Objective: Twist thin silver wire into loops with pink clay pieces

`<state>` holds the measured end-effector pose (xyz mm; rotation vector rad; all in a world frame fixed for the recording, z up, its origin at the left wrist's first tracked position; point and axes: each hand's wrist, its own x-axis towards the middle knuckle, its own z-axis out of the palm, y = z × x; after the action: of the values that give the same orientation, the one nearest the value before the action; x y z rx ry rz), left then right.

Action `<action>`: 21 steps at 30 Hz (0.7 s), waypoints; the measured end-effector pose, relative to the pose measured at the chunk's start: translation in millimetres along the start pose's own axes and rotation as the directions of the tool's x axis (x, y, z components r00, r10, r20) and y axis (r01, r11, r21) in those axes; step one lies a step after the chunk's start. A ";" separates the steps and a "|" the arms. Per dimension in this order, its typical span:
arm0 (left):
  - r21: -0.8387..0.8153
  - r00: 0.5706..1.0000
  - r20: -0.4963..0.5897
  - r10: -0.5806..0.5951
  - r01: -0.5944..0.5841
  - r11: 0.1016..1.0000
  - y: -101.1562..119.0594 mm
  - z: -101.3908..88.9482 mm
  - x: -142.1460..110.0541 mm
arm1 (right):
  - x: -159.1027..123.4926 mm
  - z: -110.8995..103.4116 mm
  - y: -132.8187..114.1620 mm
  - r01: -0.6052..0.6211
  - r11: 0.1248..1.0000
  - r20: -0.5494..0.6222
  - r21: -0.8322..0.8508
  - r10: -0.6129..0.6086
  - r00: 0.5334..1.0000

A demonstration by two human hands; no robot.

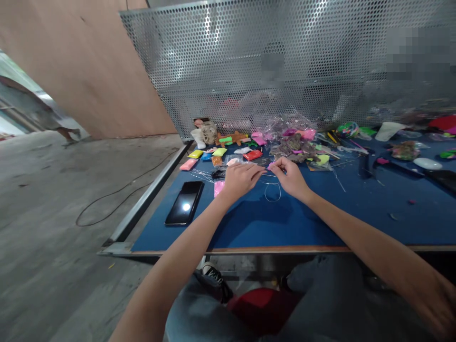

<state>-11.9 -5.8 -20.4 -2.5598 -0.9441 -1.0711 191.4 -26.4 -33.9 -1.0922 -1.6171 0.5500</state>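
Observation:
Both hands meet above the blue tabletop [256, 223]. Between the thumb and fingers of my right hand [291, 178] is a small purple piece of modelling clay [270, 166]. My left hand [239, 180] comes in from the other side, its fingers pressed together and their tips at the purple clay. Whatever those left fingertips pinch is too small to make out. Just below the hands a thin wire loop [272, 200] shows; its upper part runs up behind the fingers. A pink packet [219, 188] lies beside my left wrist.
A black phone [184, 203] lies on the left. Several coloured packets [220, 152], thin wires [194, 175] and a heap of plastic bags [290, 128] sit farther back. Behind them stands a perforated metal panel [235, 57]. A white oval object [427, 164] is at right.

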 end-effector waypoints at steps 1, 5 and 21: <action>-0.068 0.999 -0.006 -0.044 0.043 0.997 0.1 -0.1 0.8 | -0.5 -0.4 -1.7 0.019 1.000 -0.004 -0.013 -0.019 1.000; -0.373 0.976 0.056 -0.210 0.215 0.903 0.8 -2.4 3.6 | -2.3 -3.6 -7.7 0.135 0.989 0.020 -0.051 -0.134 0.991; -0.740 0.838 0.458 -0.296 0.544 0.396 -2.8 -8.2 6.1 | -7.6 -13.0 -15.0 0.425 0.873 0.155 -0.238 -0.398 0.904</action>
<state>-15.1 -4.1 -10.3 -3.4209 -1.5006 -1.7361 198.0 -42.3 -21.5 -0.8778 -1.9887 0.1037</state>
